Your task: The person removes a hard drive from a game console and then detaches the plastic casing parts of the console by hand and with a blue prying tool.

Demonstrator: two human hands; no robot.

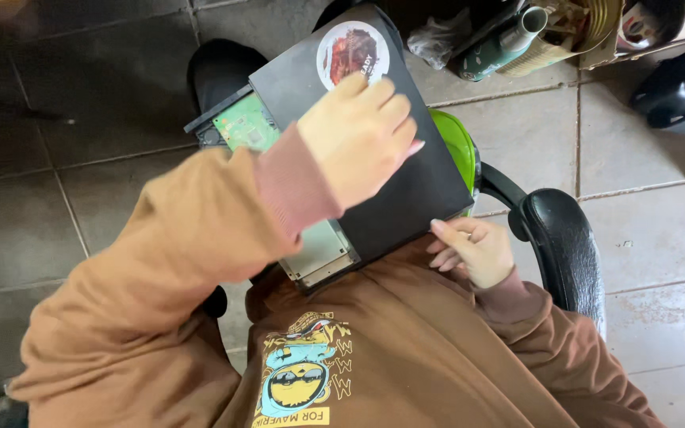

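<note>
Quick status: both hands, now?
Left hand: open, flat on the black rectangular device case.
Right hand: fingers curled at the case's near edge; grip cannot be told.

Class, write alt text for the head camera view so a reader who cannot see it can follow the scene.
A seated person in a brown sweatshirt lays the left hand flat on a black device casing resting on the lap, while the right hand steadies its near corner. A green circuit board shows at the casing's open side, above a tiled floor.
</note>
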